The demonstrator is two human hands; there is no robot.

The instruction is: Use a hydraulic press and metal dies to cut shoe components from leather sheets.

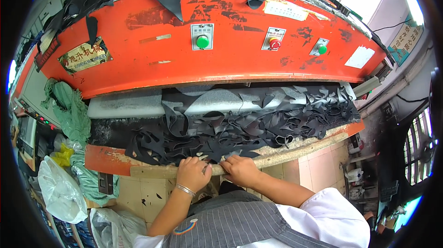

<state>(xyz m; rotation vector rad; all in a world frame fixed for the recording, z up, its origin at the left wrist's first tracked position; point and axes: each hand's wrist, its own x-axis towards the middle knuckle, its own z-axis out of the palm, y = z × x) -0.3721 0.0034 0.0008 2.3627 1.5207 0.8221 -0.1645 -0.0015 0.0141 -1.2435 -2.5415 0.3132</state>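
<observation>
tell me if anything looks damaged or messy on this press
Yes. The orange press head has worn, chipped paint, and black offcuts lie tangled over the cutting bed, some draped on top. Both hands, left hand and right hand, rest at the worn front edge.

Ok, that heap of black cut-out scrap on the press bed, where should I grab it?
Probably at its near edge, from the front. The black scrap spills over the worn front board beside the left hand and right hand, while the orange press head overhangs its back. The strips look interlinked, so a bunch may drag together.
</observation>
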